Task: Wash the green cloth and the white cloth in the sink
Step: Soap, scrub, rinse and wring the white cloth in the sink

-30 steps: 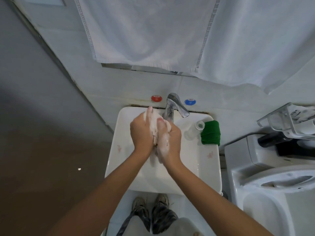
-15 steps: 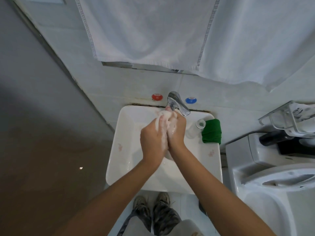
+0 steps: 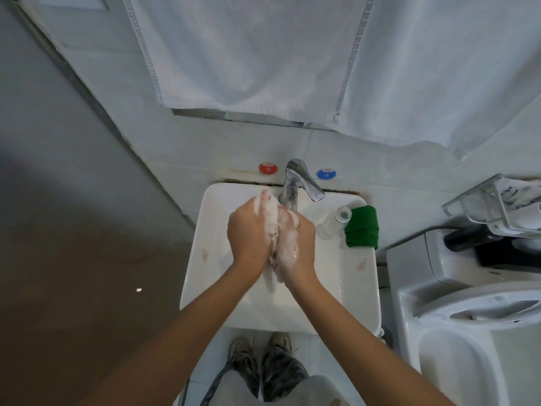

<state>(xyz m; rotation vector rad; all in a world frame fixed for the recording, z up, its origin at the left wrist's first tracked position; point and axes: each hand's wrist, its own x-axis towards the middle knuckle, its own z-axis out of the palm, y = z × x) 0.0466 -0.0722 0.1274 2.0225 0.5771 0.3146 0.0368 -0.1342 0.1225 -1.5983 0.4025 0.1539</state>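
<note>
Over the white sink (image 3: 205, 276), my left hand (image 3: 248, 232) and my right hand (image 3: 301, 244) press together on the soapy white cloth (image 3: 273, 227). Foam covers the cloth and my right fingers, and most of the cloth is hidden between my palms. The green cloth (image 3: 362, 227) lies folded on the sink's back right rim, apart from both hands. The chrome tap (image 3: 295, 183) stands just behind my fingertips.
A small clear bottle (image 3: 336, 219) lies beside the green cloth. Red (image 3: 268, 167) and blue (image 3: 326, 173) round markers sit on the wall behind the tap. White towels (image 3: 248, 54) hang above. A toilet (image 3: 468, 303) stands at right, a wire rack (image 3: 497, 206) above it.
My hands rubbed the white cloth: they moved up toward the tap, then slid back down and slightly left over the basin. The green cloth has not moved.
</note>
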